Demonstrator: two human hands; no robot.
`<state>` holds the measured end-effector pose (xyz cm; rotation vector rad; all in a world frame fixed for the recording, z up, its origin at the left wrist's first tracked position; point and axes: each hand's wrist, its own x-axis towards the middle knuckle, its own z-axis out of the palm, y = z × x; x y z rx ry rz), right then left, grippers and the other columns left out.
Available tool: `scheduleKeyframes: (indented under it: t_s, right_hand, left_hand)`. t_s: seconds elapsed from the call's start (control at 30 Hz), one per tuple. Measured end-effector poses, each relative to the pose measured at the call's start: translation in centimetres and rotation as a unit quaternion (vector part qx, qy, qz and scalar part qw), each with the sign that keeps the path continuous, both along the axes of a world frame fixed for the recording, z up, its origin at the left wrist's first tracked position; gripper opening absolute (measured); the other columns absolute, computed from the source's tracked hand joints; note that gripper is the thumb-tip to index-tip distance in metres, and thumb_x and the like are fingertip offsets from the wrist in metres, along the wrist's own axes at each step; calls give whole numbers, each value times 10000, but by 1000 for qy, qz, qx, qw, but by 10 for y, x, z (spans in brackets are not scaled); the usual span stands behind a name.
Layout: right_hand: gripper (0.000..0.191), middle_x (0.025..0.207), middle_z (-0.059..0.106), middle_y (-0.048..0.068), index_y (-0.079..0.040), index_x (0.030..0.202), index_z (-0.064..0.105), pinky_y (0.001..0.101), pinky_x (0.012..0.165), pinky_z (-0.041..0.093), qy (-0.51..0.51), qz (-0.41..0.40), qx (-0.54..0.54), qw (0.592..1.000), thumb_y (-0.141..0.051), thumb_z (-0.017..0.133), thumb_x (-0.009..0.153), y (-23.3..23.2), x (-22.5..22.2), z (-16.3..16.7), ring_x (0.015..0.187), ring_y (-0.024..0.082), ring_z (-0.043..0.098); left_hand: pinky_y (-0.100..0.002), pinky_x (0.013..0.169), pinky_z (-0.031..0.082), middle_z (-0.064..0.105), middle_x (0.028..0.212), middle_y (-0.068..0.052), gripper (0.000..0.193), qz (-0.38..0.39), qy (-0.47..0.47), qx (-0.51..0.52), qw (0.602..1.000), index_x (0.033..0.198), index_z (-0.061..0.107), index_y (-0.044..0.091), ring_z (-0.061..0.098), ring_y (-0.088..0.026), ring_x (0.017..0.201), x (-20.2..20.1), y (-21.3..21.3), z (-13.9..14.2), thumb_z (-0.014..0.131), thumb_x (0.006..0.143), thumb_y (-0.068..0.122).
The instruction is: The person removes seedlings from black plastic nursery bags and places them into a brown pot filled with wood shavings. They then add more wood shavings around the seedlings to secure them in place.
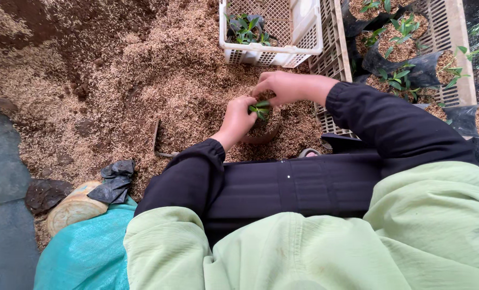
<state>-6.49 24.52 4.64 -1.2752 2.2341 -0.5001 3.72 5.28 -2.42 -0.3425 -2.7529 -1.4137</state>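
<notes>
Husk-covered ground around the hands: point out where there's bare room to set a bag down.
Open husk ground lies left of the left hand, below the white crate. Crowded: the slatted tray on the right is packed with bagged seedlings; both hands, right hand too, close round the seedling.

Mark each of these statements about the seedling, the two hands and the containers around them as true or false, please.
1. Both hands are at the small green seedling. True: the left hand and the right hand close around it from either side.
2. The seedling stands in a white bucket. False: it sits in a small dark bag filled with husk mix.
3. The white plastic crate holds seedlings. True.
4. The tray on the right is bare. False: it carries black bags with planted seedlings.
5. The ground is covered with wet concrete. False: it is loose husk and soil.
</notes>
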Motion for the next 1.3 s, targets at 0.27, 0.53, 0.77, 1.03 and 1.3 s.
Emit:
scheduleKeyframes:
  t_s: [0.27, 0.53, 0.77, 1.03, 1.3]
  right_hand:
    - [523, 1134, 587, 158, -84, 1257, 649, 431, 909, 542, 14, -163, -23, 986, -147, 839, 773, 18, 69, -16, 1047, 357, 647]
    - [480, 1172, 512, 156, -23, 1156, 526, 412, 943, 518, 4, -300, -27, 954, -154, 833, 810, 0, 111, -26, 1086, 308, 597]
    - [323, 1129, 555, 152, -20, 1059, 583, 386, 896, 546, 28, -322, -106, 940, -107, 799, 834, 4, 122, -18, 1014, 282, 622]
    - [260, 1060, 723, 112, -37, 1052, 734, 429, 925, 541, 142, -95, -236, 957, 19, 740, 798, -4, 133, -30, 1042, 305, 673]
    - [367, 1144, 685, 118, -74, 1222, 684, 338, 913, 585, -31, -266, -161, 950, 41, 636, 876, 12, 66, -34, 1015, 232, 721]
  left_hand:
    - [-379, 783, 607, 771, 933, -176, 246, 32, -104, 30, 994, 1015, 771, -9, 765, -266, 835, -13, 1, -7, 792, 808, 123]
    - [-398, 747, 588, 766, 887, -174, 284, 47, -111, 15, 993, 964, 777, -4, 751, -271, 782, -12, 8, 4, 841, 804, 223]
    - [-362, 754, 598, 784, 894, -132, 256, 51, -100, 40, 993, 960, 784, 12, 762, -221, 792, -10, 4, 4, 832, 776, 182]
    - [-352, 710, 605, 789, 874, -122, 220, 53, -123, 58, 989, 985, 785, 33, 766, -215, 752, -7, -3, 9, 812, 807, 160]
    - [-374, 745, 592, 761, 916, -153, 209, 11, -68, 51, 996, 1007, 774, 26, 749, -247, 804, 5, -4, 10, 798, 815, 106]
